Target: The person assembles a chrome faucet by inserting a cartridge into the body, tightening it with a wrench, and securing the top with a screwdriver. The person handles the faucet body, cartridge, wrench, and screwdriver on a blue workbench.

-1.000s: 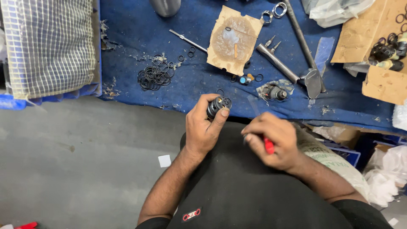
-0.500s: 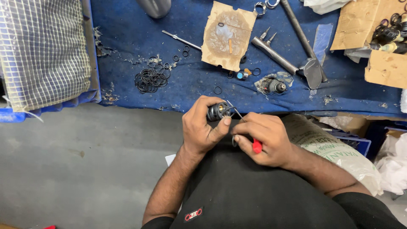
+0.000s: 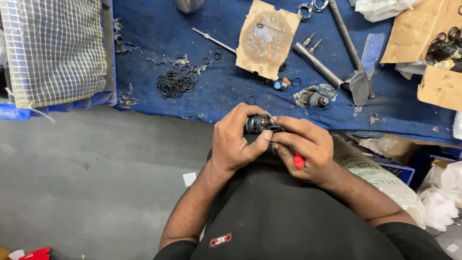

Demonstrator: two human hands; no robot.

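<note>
Left hand [image 3: 237, 143] is wrapped tight around a small dark cylindrical fitting [image 3: 256, 123], mid-frame just below the blue bench [image 3: 144, 29] edge. Right hand [image 3: 308, 149] is pinched closed on a red-handled pick [image 3: 298, 161], tip at the fitting. Looks rigid and probably greasy, so grip the body, not the seals. Loose black O-rings [image 3: 176, 82] sit upper left of it; stained cardboard piece [image 3: 267, 38] top centre; pale printed sack [image 3: 375, 171] at right.

Blue cloth [image 3: 231, 72] covers the desk; black rings [image 3: 175, 82] left of tan cardboard [image 3: 267, 38]; red handle [image 3: 299, 161]; white-gridded mesh [image 3: 55, 48].
</note>
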